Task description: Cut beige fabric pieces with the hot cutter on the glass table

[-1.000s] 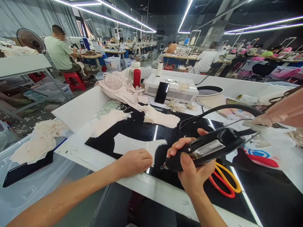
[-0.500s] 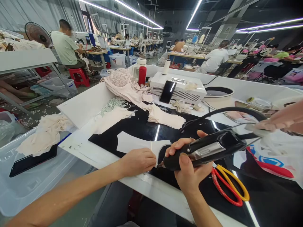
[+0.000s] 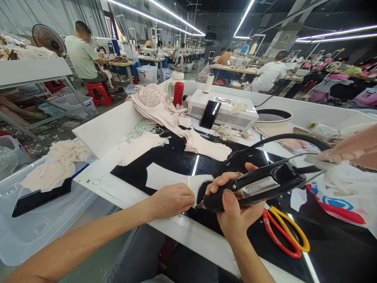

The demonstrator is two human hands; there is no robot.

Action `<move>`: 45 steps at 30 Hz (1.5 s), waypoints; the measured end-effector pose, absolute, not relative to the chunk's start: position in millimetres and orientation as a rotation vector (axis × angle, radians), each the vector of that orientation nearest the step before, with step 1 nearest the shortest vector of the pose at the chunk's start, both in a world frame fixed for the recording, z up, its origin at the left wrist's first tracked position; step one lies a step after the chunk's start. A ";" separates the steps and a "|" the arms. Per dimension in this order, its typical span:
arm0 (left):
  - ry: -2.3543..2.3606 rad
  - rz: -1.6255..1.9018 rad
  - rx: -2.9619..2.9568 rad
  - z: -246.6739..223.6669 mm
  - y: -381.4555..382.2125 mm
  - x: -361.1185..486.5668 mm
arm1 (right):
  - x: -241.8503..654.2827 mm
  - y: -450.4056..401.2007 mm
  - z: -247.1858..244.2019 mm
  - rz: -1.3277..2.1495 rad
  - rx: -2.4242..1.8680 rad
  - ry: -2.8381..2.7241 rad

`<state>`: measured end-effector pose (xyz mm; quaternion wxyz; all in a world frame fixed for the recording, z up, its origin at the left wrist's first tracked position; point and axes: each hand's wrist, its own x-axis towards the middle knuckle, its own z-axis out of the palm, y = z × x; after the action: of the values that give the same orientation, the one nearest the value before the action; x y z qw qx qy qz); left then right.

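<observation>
The right hand (image 3: 235,216) was clamped around a black corded tool (image 3: 256,188), seemingly to steady its tip beside the pale cloth (image 3: 165,175) at its near right corner. The left hand (image 3: 173,200), fingers bunched together, rested on the cloth's near edge, apparently to stop it slipping; whether it pinched, I couldn't tell. The cloth lay on a black sheet (image 3: 338,243), likely for smooth backing. Right of the cloth were scissors (image 3: 284,233), perhaps for easy reach; beyond it, beige pieces (image 3: 207,145).
</observation>
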<state>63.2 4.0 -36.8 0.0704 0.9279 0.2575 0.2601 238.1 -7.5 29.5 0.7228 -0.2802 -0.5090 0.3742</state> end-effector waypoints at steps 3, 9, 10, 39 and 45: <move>0.781 0.795 2.797 -37.2 4.0 63.0 | 238.0 -7.2 29.9 0.817 -0.616 -1.125; 0.784 0.803 2.778 -37.8 3.4 64.0 | 238.3 -5.7 27.0 0.827 -0.590 -1.125; 0.779 0.809 2.769 -38.0 3.4 63.9 | 238.4 -5.2 26.7 0.818 -0.589 -1.135; 0.890 0.696 2.735 -37.6 9.9 71.0 | 236.5 -7.8 27.6 0.843 -0.550 -1.106; 0.781 0.687 2.775 -34.3 9.5 62.9 | 235.9 -7.8 27.7 0.819 -0.567 -1.121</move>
<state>62.9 9.5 -34.3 0.0888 0.9327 0.2625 0.2308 235.9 -7.8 27.7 0.7317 -0.2578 -0.5095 0.3724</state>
